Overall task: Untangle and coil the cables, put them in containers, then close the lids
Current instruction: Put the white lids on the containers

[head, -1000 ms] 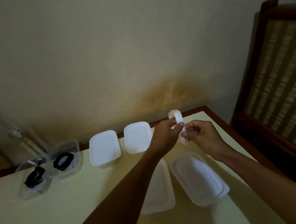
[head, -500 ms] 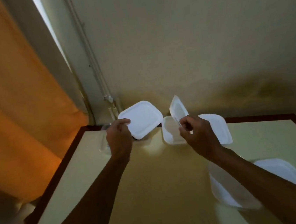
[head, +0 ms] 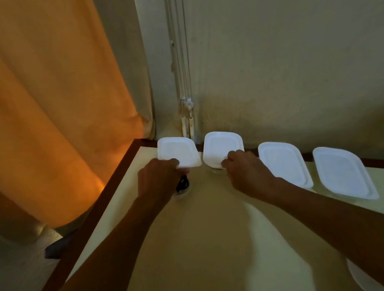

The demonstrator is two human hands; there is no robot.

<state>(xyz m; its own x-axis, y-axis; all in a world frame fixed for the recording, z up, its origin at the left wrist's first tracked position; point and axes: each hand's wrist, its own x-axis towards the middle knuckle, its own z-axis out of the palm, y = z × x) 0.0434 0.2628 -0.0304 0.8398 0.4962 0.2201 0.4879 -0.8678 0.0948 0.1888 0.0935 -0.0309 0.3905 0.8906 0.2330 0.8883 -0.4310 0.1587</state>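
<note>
My left hand (head: pixel 159 179) grips the near edge of a white lid (head: pixel 177 151) held over a clear container whose black coiled cable (head: pixel 182 184) peeks out below the hand. My right hand (head: pixel 245 170) grips the near edge of a second white lid (head: pixel 222 145) over the neighbouring container at the table's far left corner. Both lids lie nearly flat. The containers under them are mostly hidden.
Two lidded white containers (head: pixel 284 163) (head: pixel 342 172) stand in a row to the right along the wall. Another white container edge (head: pixel 361 277) shows at the bottom right. An orange curtain (head: pixel 39 102) hangs left of the table (head: pixel 221 249), whose dark rim runs along the left.
The view swung left to the table's corner. Both hands lowered their lids from tilted to nearly flat over the two leftmost containers.
</note>
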